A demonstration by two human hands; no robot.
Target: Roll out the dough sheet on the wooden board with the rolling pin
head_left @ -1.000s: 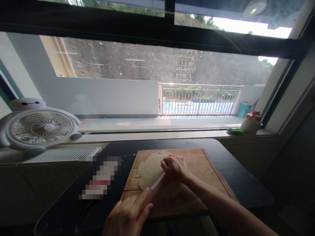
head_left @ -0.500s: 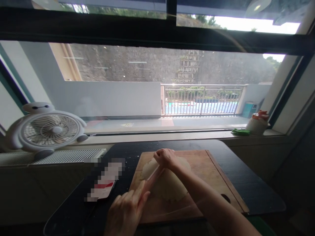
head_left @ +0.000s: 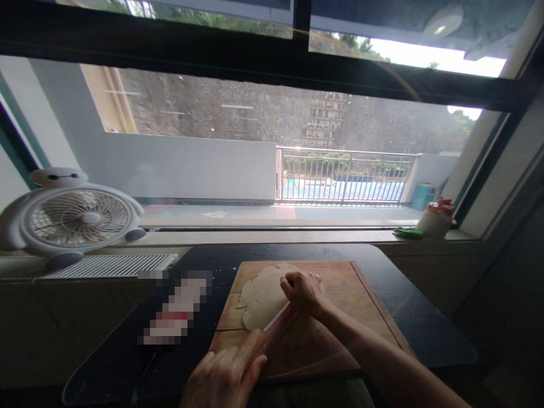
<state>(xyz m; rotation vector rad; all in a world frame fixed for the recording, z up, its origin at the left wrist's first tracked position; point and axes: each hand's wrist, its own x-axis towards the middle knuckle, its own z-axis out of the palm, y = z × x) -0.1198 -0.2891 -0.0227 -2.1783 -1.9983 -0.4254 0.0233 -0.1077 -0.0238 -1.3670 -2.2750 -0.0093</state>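
A person leans both bare hands over a rod [head_left: 276,328] that slants across a sheet of pale dough [head_left: 263,300] on a wooden board [head_left: 344,309], at a dark table [head_left: 419,317] before a wide window. The right hand [head_left: 300,290], at the far end of the rod, is curled into a fist over it, knuckles up, above the right part of the dough. The left hand [head_left: 225,368] is at the near end, off to the left, with its fingers laid long and close together on one side of the rod and the thumb on the other; whether it is closed around the rod cannot be told. Between the two hands the rod's middle stretch is bare — a pale strip along its upper edge — and the dough spreads to the left of it with a ragged rim, with more to the right, partly in shadow under the right forearm. To the left of the board, on the table, lies a blurred-out flat item [head_left: 174,311]. Farther left, a white fan [head_left: 87,218] stands by a radiator [head_left: 113,266]. On the far right of the sill [head_left: 297,236] sits a pale container [head_left: 434,222] — beside it, something green [head_left: 408,233].
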